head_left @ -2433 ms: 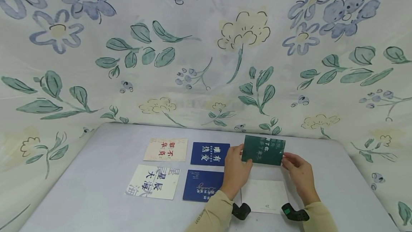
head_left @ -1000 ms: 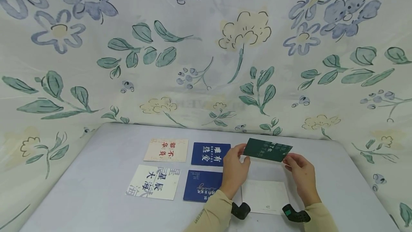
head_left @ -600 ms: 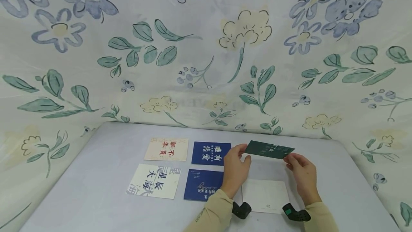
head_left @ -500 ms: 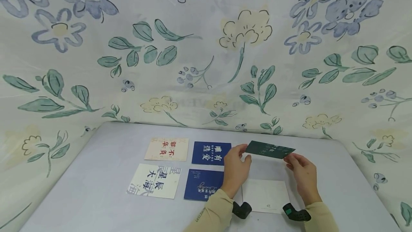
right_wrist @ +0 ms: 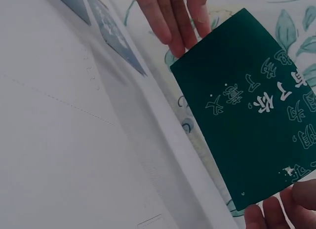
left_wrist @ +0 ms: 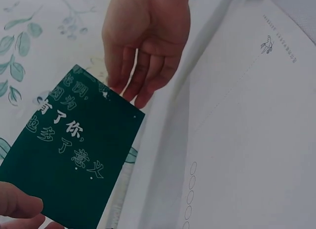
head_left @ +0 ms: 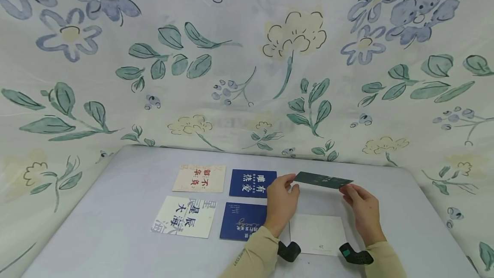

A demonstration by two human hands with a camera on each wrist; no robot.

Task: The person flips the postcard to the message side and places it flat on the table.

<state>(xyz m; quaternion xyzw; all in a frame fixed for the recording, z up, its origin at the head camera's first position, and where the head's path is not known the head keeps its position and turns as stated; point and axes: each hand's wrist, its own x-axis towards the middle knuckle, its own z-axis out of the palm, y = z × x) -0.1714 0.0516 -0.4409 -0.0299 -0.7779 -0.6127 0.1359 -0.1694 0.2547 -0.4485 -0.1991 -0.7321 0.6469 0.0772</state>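
Observation:
A dark green postcard (head_left: 323,179) with white and outlined lettering is held up above the table, tilted so that the head view sees it foreshortened. My left hand (head_left: 281,204) pinches its left edge, and my right hand (head_left: 362,211) pinches the opposite edge. Both wrist views show its printed face more fully, the postcard (left_wrist: 74,150) spanning from hand to hand. Below it, between my forearms, a white postcard (head_left: 318,235) lies on the table with its pale side up. My left forearm covers the corner of a blue postcard (head_left: 243,220).
To the left lie another blue postcard (head_left: 252,183), a cream one with red characters (head_left: 199,179) and a white one with dark blue characters (head_left: 185,217). The white table (head_left: 108,226) ends at a floral cloth (head_left: 231,76) behind it.
The green postcard has tipped from facing the head camera to a much flatter angle, its far edge lowering. Both hands have kept their hold and barely moved. The postcards on the table stay put.

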